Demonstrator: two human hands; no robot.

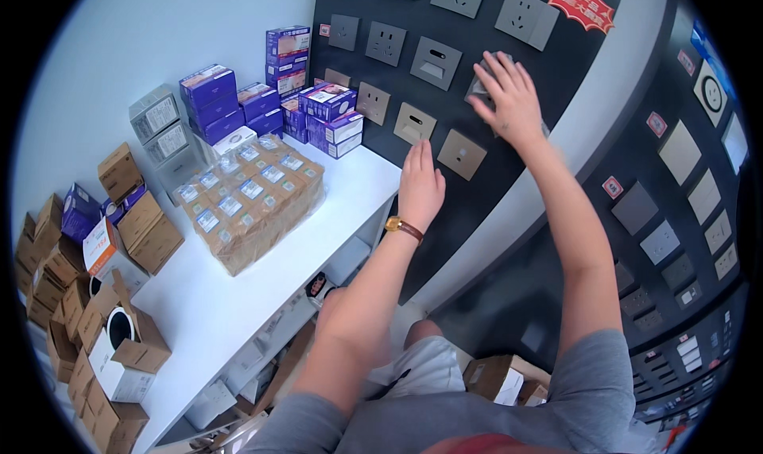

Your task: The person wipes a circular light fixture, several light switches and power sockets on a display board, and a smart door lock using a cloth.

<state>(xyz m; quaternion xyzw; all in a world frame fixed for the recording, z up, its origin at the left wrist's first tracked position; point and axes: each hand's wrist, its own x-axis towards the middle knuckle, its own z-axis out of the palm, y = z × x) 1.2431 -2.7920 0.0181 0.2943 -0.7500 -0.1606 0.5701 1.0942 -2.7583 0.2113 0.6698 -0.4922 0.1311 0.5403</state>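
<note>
A dark display board carries rows of wall sockets and switches. My right hand [506,99] lies spread over a grey wall plate [481,87], with some grey cloth or film under the fingers and below the palm. My left hand [422,186] has its fingertips at the lower edge of a gold switch plate with a slot [415,123], and a watch [404,229] is on that wrist. To the right of those fingertips is a gold socket plate [462,154]. A grey double socket plate [526,18] sits above my right hand.
On the white counter [238,311] stand a film-wrapped block of brown cartons [253,198], stacked purple boxes [208,102] and opened brown boxes [143,341]. A pale curved board edge [572,108] runs beside my right forearm. A cardboard box [489,376] is on the floor.
</note>
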